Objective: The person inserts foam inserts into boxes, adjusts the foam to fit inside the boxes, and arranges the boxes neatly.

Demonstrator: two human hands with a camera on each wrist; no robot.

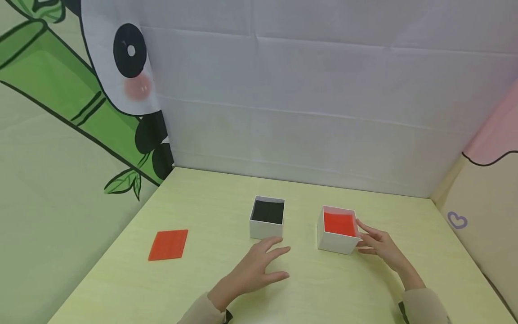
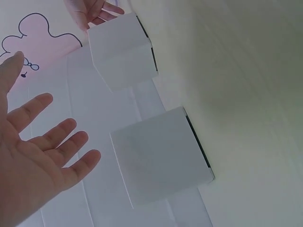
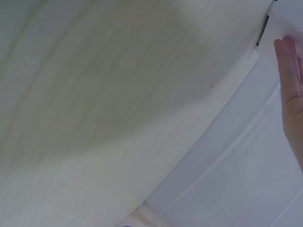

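Note:
A white open-topped box with a flat red piece inside stands right of centre in the head view. My right hand lies along its right side, fingers fairly straight and touching the wall. To the left is a second white box holding a black piece. Just in front of that box hovers my left hand, fingers spread, holding nothing. The left wrist view confirms a gap between the left hand and the nearer box. At the right wrist view's edge, fingers meet the box.
A flat red square lies on the left part of the pale yellow table. A white backdrop rises behind the table, with printed panels on both sides.

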